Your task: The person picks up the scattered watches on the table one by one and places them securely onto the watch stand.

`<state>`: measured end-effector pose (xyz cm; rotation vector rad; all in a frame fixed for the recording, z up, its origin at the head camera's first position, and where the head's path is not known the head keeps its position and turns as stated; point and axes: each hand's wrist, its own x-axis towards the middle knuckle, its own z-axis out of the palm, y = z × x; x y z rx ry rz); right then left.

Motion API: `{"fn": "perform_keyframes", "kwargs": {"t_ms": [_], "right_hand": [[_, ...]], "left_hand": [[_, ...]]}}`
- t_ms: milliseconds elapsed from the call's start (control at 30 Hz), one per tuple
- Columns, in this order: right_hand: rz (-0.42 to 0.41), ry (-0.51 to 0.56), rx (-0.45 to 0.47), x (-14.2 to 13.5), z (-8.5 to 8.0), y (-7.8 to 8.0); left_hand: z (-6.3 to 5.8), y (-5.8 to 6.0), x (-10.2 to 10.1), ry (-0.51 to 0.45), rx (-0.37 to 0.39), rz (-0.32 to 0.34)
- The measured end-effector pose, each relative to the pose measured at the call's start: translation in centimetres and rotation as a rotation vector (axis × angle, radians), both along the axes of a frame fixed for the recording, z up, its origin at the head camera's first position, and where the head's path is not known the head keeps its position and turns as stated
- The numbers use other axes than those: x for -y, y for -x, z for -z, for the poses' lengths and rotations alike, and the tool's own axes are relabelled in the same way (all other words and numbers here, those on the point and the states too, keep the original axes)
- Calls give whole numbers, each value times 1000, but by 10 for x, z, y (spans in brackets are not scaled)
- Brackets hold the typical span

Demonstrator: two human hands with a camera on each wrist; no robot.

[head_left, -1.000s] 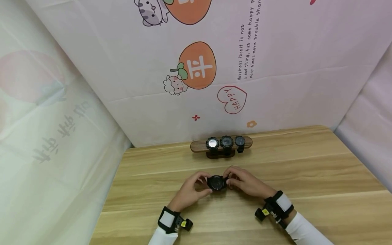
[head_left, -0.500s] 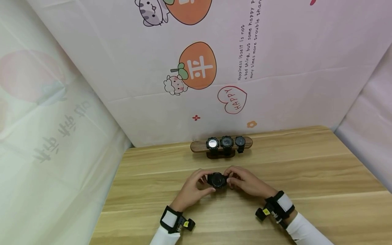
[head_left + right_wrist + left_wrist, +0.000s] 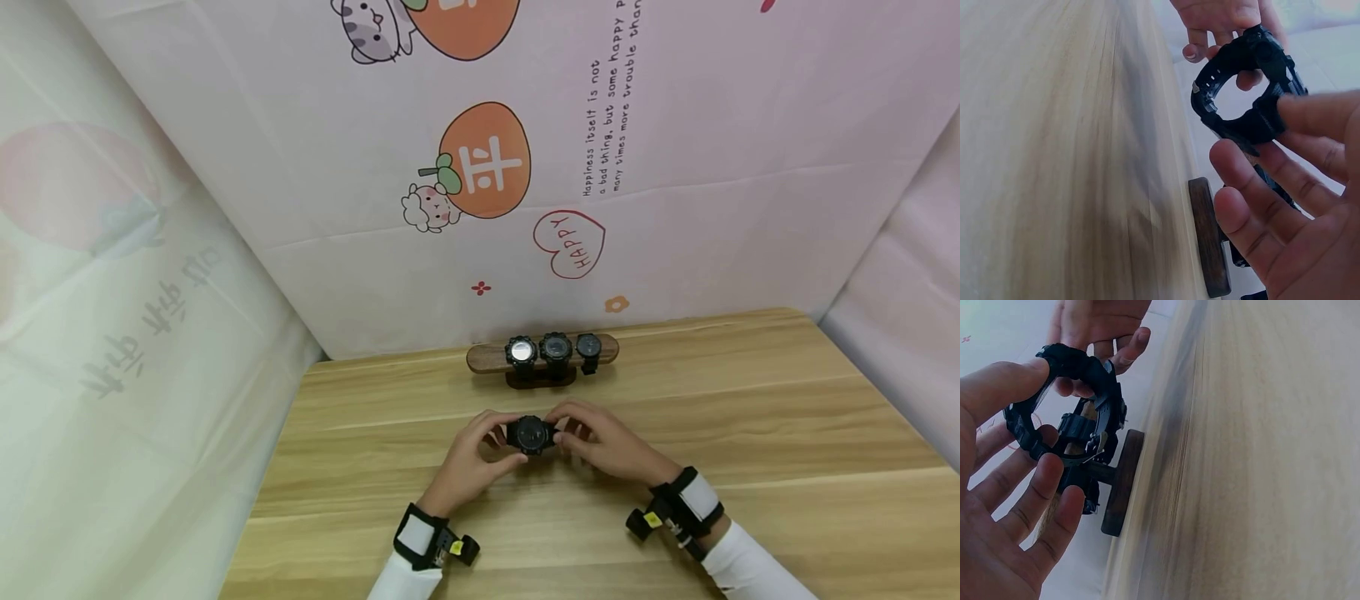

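Observation:
A black wristwatch [image 3: 530, 435] is held off the wooden table between both hands, its dial facing up toward the head camera. My left hand [image 3: 463, 468] pinches its left side with thumb and fingers. From the right, my right hand [image 3: 611, 446] grips the strap side with thumb and index finger. Seen from the left wrist, the strap [image 3: 1110, 403] forms a loop with a metal buckle low on it. In the right wrist view, the strap [image 3: 1225, 60] shows a row of holes, and my lower fingers [image 3: 1235, 165] extend loosely beneath it.
Behind the hands stands a wooden watch stand [image 3: 487, 359] bearing three dark watches, among them a bright-dialled watch [image 3: 521, 351]. More bar shows at its left end. A printed white cloth [image 3: 360, 283] hangs behind the wooden table [image 3: 360, 467].
The wristwatch has shifted slightly away from the body, toward the stand. My left hand has moved a little forward and right with it; the right hand keeps nearly the same place.

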<state>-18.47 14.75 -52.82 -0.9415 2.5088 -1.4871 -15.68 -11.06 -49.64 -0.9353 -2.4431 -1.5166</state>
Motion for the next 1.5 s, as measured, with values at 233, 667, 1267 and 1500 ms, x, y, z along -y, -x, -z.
{"fn": "perform_keyframes", "kwargs": {"t_ms": [233,667,1267,1500], "right_hand": [[19,-38,-116,1,-3,-1],[81,-75,-201,0,-9,-3],[92,-26,-202,0,-10,-1],[76,-21,-190,-1,-14,0]], "left_hand": [[0,0,-2,-15,-18,-1],[6,5,-11,-39,-29,-7],[15,9,-5,-40,4,-31],[-3,1,-6,-78,23,-8]]}}
